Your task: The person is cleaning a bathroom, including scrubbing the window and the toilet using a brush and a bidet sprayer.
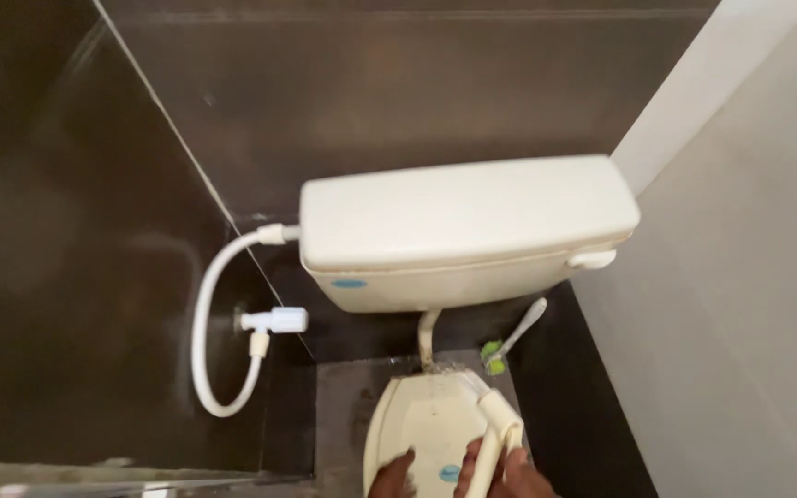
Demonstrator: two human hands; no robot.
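The cream plastic hand-held spray nozzle (498, 429) sits at the 6 o'clock edge of the view, its head angled up toward 11 o'clock over the raised cream plastic toilet lid (426, 429). The right hand (500, 475) has its grip closed around the nozzle's handle, fingers wrapped round it; only the upper part of the hand shows above the frame edge. Just beside it at 9 o'clock, the left hand (393, 477) rests its fingertips against the lower part of the lid; whether its grip closes on anything cannot be told, since most of the hand is cut off.

At 1 o'clock from the nozzle, a white-handled toilet brush with green bristles (512, 339) leans in the corner against the dark wall. Above, at 12 o'clock, the cream rectangular cistern (468, 226) is mounted on the dark brown tiled wall (371, 83), with a thin pipe running down from it to the lid. At 10 o'clock, a white flexible hose (203, 314) loops from the cistern's side down to a white wall valve (274, 321). A pale grey wall (749, 304) fills the 3 o'clock side.
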